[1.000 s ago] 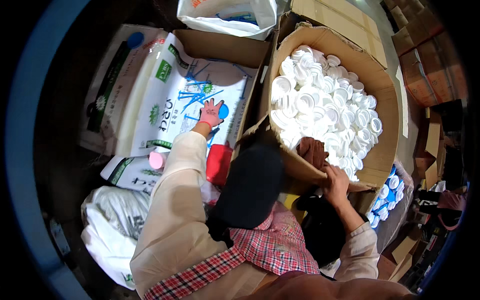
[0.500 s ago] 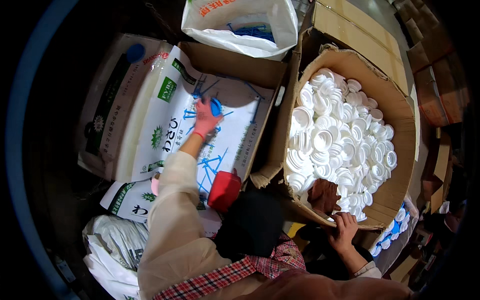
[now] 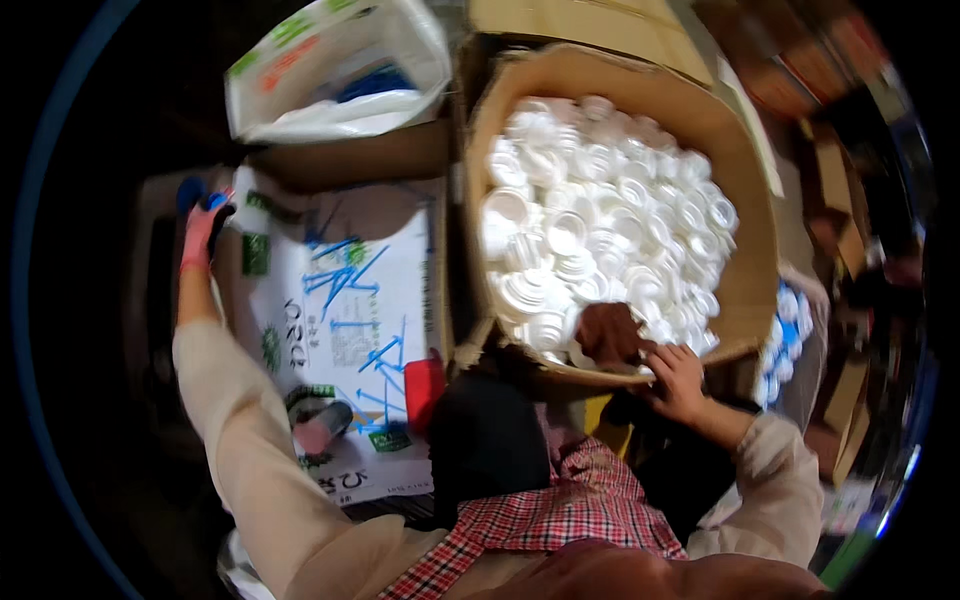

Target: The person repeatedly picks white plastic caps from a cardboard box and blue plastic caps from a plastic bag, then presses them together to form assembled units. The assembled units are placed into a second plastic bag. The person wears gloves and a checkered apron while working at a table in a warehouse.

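Note:
My left hand [image 3: 203, 230], in a pink glove, is stretched to the far left with its fingers closed on a blue round piece [image 3: 217, 201], blurred by motion. Just beside it is another blue disc [image 3: 190, 193]. Several thin blue plastic sticks [image 3: 340, 275] lie scattered on the printed white sheet [image 3: 300, 390] in the left box. My bare right hand [image 3: 678, 382] curls over the near rim of a carton [image 3: 752, 300] filled with white plastic caps [image 3: 620, 215]. A brown cloth [image 3: 608, 332] lies by its fingertips.
A white sack [image 3: 330, 122] with dark blue contents stands behind the left box. A red container [image 3: 424, 392] sits at that box's near right corner. To the right is a bag of blue and white caps [image 3: 788, 335]; stacked cartons [image 3: 800, 65] stand at the far right.
My left hand has moved left, away from the sticks, with the blue round piece. The whole view has shifted. My right hand stays on the carton's rim.

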Demonstrator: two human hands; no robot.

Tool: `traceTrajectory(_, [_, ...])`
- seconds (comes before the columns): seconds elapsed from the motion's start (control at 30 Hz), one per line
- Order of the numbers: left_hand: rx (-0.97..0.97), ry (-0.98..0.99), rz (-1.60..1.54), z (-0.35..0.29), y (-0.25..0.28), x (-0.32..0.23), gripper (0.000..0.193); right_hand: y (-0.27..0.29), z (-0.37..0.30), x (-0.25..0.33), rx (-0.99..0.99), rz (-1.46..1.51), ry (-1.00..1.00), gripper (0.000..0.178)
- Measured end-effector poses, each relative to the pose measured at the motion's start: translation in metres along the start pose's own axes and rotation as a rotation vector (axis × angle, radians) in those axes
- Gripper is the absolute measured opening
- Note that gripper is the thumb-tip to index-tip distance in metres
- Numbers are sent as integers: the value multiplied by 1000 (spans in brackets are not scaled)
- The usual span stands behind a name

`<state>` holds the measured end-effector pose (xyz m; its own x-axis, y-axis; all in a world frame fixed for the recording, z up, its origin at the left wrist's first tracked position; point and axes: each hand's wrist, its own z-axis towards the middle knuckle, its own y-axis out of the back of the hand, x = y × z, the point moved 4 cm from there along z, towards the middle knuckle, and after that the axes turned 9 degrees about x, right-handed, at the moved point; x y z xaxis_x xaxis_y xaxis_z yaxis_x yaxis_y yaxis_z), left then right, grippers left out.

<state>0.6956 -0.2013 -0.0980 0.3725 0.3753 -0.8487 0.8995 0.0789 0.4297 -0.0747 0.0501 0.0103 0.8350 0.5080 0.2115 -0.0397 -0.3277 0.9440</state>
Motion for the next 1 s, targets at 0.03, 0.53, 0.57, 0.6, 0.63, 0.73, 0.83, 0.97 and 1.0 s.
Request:
traceTrajectory(0.03, [-125,-179,-33,-24,-23,-17,60,-6,-6,-4,-44,-7,-1,53])
traceTrajectory(0.53, [1033,-76,242,-279,-404,-251,77,-43,72,-50,280,503,41,59])
traceTrajectory(0.57, [998,-144,306,-272,-417,-254,78,-49,80,-53,266,367,50,59])
traceTrajectory(0.6, [936,-186,366,-269,-413,-256,78,-44,91,-41,255,282,40,54])
traceTrajectory(0.63, [923,-199,255,-282,-419,-271,77,-47,95,-46,228,296,12,50])
traceTrajectory(0.73, [954,-149,-122,-314,-434,-305,65,-25,80,-57,60,357,-61,40])
traceTrajectory(0.83, [1099,-19,-672,-292,-449,-298,61,33,49,-55,-36,626,-146,39])
traceTrajectory(0.97, [387,-1164,0,-338,-487,-332,90,91,-36,-86,-680,884,10,28])
traceTrajectory(1.0, [416,-1159,25,-343,-502,-335,91,98,-50,-89,-767,777,-14,32])
